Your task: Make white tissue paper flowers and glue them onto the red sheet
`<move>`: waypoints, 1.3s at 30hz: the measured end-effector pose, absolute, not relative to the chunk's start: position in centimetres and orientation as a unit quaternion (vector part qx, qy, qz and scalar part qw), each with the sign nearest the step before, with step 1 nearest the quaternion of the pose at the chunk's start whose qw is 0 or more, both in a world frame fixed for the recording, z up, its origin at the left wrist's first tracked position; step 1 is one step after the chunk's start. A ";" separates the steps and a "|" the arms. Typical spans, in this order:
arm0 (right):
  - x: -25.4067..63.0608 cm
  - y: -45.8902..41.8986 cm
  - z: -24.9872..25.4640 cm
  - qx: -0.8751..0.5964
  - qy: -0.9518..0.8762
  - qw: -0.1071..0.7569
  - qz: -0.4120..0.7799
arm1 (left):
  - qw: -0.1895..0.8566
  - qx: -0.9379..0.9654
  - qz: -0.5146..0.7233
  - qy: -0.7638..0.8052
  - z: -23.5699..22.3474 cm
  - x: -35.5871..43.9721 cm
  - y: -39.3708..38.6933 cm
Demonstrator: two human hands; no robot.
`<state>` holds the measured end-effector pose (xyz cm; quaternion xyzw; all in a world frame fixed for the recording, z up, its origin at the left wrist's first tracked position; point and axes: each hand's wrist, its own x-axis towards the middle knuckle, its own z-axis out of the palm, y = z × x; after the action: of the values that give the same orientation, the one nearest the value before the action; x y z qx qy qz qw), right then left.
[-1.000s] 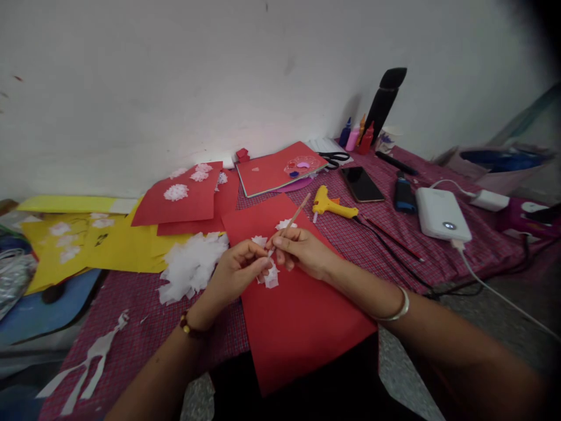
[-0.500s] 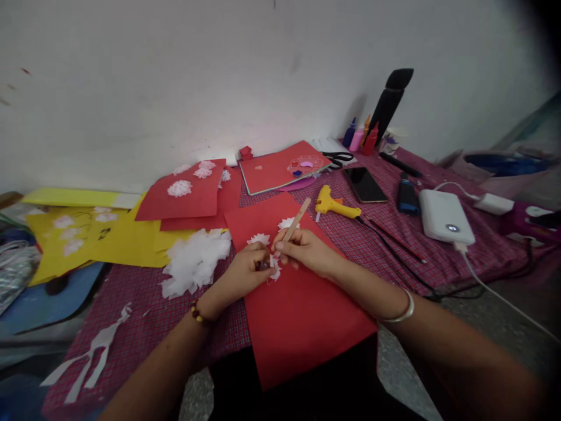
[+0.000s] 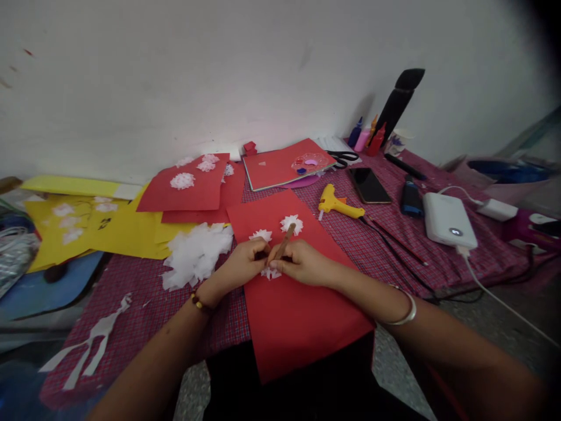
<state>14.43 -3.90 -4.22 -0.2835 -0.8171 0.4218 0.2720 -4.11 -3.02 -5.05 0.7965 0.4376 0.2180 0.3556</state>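
Observation:
A sheet of red paper [image 3: 307, 327] lies in front of me, its near end hanging past the table edge. My right hand [image 3: 304, 264] is closed around a flat wooden craft stick [image 3: 287, 240], which tilts with its top end up and away. Close beside it, my left hand [image 3: 243, 261] is closed, fingertips together over a white paper flower [image 3: 272, 273] on the sheet; what they pinch is hidden. Two more white flowers, a left one [image 3: 262, 235] and a right one [image 3: 291, 224], sit just beyond my hands. Left of the sheet is a pile of white tissue pieces [image 3: 197, 255].
A yellow glue gun [image 3: 339, 203] with a black cord lies right of the sheet, near a phone [image 3: 369, 185] and a white power bank [image 3: 450, 221]. Red cards with flowers [image 3: 184, 199] and yellow sheets [image 3: 127, 231] lie left. Scissors [image 3: 344, 158] and paint bottles [image 3: 363, 139] stay behind.
My hands have come together over the near flower. The stick has turned steeper, its lower end now hidden by my fingers. The far right flower shows more fully. The view has shifted slightly.

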 end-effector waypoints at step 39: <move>14.4 -3.1 -3.9 -0.354 -0.597 0.460 0.554 | 0.385 0.788 0.246 0.413 -4.1 -3.9 -3.6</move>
<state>14.38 -3.13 -3.92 -0.3544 -0.5965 0.5543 0.4597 -3.89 -3.62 -4.15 0.7881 0.4126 0.2465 0.3845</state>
